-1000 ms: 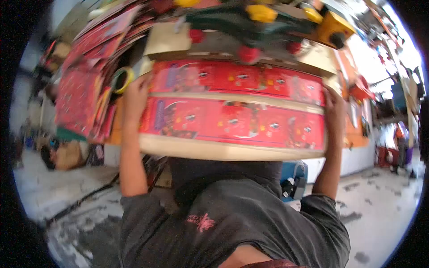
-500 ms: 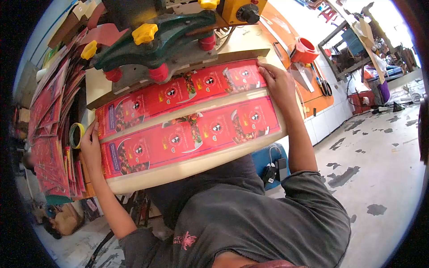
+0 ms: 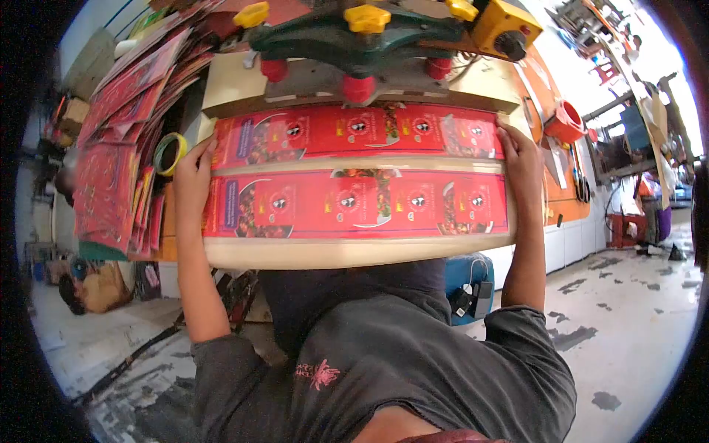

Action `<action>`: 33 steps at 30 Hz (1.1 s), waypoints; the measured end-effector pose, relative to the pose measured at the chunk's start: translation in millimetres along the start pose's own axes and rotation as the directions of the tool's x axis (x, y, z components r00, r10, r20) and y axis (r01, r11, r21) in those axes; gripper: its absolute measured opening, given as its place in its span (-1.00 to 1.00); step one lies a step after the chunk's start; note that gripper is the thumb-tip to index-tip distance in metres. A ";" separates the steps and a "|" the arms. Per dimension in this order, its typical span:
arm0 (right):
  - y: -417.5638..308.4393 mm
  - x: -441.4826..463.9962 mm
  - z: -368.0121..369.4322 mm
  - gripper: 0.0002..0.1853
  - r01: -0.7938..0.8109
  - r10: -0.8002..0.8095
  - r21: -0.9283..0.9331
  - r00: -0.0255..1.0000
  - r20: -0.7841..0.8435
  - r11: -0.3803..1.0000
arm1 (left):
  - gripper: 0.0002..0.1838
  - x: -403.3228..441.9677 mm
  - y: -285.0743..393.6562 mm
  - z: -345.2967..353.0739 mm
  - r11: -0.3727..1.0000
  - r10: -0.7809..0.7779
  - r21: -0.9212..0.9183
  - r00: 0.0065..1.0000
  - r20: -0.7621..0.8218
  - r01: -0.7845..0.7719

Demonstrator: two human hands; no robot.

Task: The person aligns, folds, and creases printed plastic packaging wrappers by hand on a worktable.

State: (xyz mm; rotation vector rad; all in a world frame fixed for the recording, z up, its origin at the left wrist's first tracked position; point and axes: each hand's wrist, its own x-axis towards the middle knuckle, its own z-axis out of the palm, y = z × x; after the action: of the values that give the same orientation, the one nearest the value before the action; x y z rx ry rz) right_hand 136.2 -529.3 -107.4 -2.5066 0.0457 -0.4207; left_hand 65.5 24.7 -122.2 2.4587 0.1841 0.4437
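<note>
Two red printed plastic strips with food pictures and round logos lie side by side on a cream padded board: the upper strip by the machine, the lower strip nearer my body. My left hand is closed at the left end of the upper strip, fingertips on its edge. At the opposite end, my right hand grips the upper strip's right edge, thumb on top; its other fingers are partly hidden. Just beyond stands a dark green machine head with yellow knobs and red feet.
Stacks of red printed sheets lean at the left, beside a yellow tape roll. A red tape dispenser and scissors lie at the right. A yellow control box sits behind. Another person is low at the far left.
My view has turned, so the board and strips now look level instead of tilted and sit farther right. Both hands stay at the ends of the upper strip.
</note>
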 end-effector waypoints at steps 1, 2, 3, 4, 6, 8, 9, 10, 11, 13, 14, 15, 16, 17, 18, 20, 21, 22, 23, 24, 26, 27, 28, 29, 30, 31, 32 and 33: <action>0.2 0.1 0.6 -0.63 0.013 -0.013 0.007 1.000 0.011 1.000 | -0.62 0.0 -2.2 -0.3 1.000 -0.014 0.007 1.000 -0.011 0.014; 0.7 0.6 0.5 -0.63 0.005 -0.005 -0.018 1.000 0.012 1.000 | -0.63 -0.3 -1.1 0.2 1.000 -0.015 0.004 1.000 -0.009 0.015; 1.8 1.4 0.1 -0.62 -0.005 0.006 -0.045 1.000 0.010 0.999 | -0.63 0.5 -1.9 0.7 1.000 -0.013 -0.001 1.000 -0.006 0.013; 4.0 1.9 1.2 -0.63 -0.006 0.007 -0.043 1.000 0.009 0.999 | -0.63 1.7 -8.8 2.3 1.000 0.016 -0.004 1.000 -0.019 -0.016; 4.4 0.6 2.4 -0.63 0.008 -0.008 -0.015 1.000 0.006 1.000 | -0.63 2.5 -10.8 1.3 1.000 0.006 0.013 1.000 -0.022 -0.006; 6.2 2.4 3.2 -0.63 0.000 0.000 0.005 1.000 0.015 1.000 | -0.62 2.3 -9.9 2.9 1.000 -0.004 0.028 1.000 -0.023 0.004; 5.1 2.8 2.3 -0.63 0.006 -0.006 0.012 1.000 0.022 1.000 | -0.62 1.9 -8.8 3.2 1.000 0.004 0.031 1.000 -0.030 -0.003; 2.4 2.0 0.5 -0.64 -0.010 0.010 0.023 1.000 0.029 1.000 | -0.62 1.5 -8.3 2.5 0.999 0.009 0.036 0.999 -0.041 -0.008; 0.9 1.8 1.6 -0.64 -0.022 0.020 0.038 0.999 0.038 0.999 | -0.62 1.9 -12.7 4.3 0.999 -0.001 0.051 0.999 -0.054 0.004; 7.8 3.1 5.2 -0.63 0.047 -0.049 0.080 0.999 0.022 0.996 | -0.63 2.4 -22.4 6.6 0.997 0.073 0.037 0.995 -0.068 -0.071; 3.4 1.4 3.9 -0.62 0.036 -0.039 0.076 0.999 0.036 0.996 | -0.63 1.4 -22.6 4.5 0.997 0.064 0.053 0.995 -0.082 -0.060; -2.5 0.5 0.6 -0.60 0.022 -0.025 0.067 0.999 0.047 0.998 | -0.64 1.0 -18.0 4.5 0.998 0.048 0.052 0.996 -0.076 -0.045; -6.9 0.2 -0.6 -0.60 0.029 -0.033 0.075 0.998 0.049 0.997 | -0.64 0.7 -14.1 5.0 0.998 0.036 0.047 0.997 -0.067 -0.033; -10.2 -0.5 -2.3 -0.60 0.002 -0.005 0.048 0.998 0.062 0.999 | -0.64 -0.3 -9.6 3.9 0.998 0.035 0.051 0.997 -0.071 -0.032; -11.7 -1.1 -3.2 -0.59 -0.026 0.025 0.019 0.997 0.072 0.999 | -0.64 -1.2 -4.2 2.3 0.999 0.022 0.044 0.997 -0.069 -0.019; -3.9 -0.3 -1.7 -0.58 0.012 -0.014 0.031 0.998 0.059 0.999 | -0.64 -1.6 -1.2 1.4 0.999 0.012 0.035 0.998 -0.065 -0.009; -0.4 -0.4 -0.7 -0.57 0.050 -0.052 0.042 0.998 0.047 0.998 | -0.64 -1.5 -1.2 1.5 0.999 0.011 0.034 0.998 -0.064 -0.009; 0.2 -0.9 -0.1 -0.57 0.048 -0.050 0.040 0.998 0.044 0.998 | -0.64 -1.5 -1.6 1.8 0.999 0.010 0.034 0.998 -0.064 -0.008; 0.0 -1.0 0.2 -0.57 0.059 -0.061 0.037 0.998 0.032 0.998 | -0.64 -1.4 -4.4 2.8 0.999 0.015 0.031 0.998 -0.063 -0.013; 0.3 -0.8 0.6 -0.58 0.069 -0.070 0.032 0.997 0.019 0.997 | -0.64 -1.1 -7.3 3.8 0.998 0.039 0.044 0.996 -0.074 -0.036; 5.4 -0.3 3.5 -0.58 0.059 -0.061 0.078 0.998 0.023 0.995 | -0.64 0.1 -10.6 3.2 0.996 0.081 0.042 0.994 -0.073 -0.078; 10.6 -1.0 1.9 -0.59 0.049 -0.053 0.124 0.998 0.026 0.991 | -0.64 -3.4 -5.4 0.6 0.994 0.072 0.089 0.993 -0.090 -0.064; 12.9 -1.7 1.4 -0.60 0.071 -0.072 0.101 0.997 0.001 0.992 | -0.65 -5.4 -3.7 1.9 0.990 0.068 0.128 0.992 -0.102 -0.055; 9.2 -4.8 -0.8 -0.60 0.046 -0.046 0.140 0.999 0.001 0.989 | -0.65 -2.7 -13.7 4.1 0.997 0.058 0.058 0.995 -0.083 -0.053; 14.0 -4.3 -1.6 -0.61 0.007 -0.009 0.099 1.000 0.027 0.995 | -0.64 -2.5 -12.1 4.0 1.000 0.022 -0.012 0.998 -0.052 -0.023; 16.0 -6.7 -1.3 -0.63 0.028 -0.029 0.052 1.000 0.001 0.998 | -0.63 -5.0 -5.1 0.5 1.000 -0.004 0.013 0.999 -0.045 0.005; 16.8 -8.3 -1.3 -0.64 0.059 -0.058 0.053 0.998 -0.014 0.997 | -0.62 -6.6 6.3 -4.2 1.000 -0.021 0.019 0.999 -0.027 0.021; 11.2 -10.1 -5.6 -0.64 0.022 -0.022 0.013 1.000 0.014 1.000 | -0.62 -7.2 -1.3 -2.8 0.999 0.020 -0.026 0.999 -0.034 -0.021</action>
State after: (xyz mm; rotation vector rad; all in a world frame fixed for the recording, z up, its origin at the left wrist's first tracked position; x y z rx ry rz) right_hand 125.5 -540.4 -112.3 -2.4996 0.0094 -0.4106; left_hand 57.8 25.6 -122.8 2.4307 0.1661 0.4933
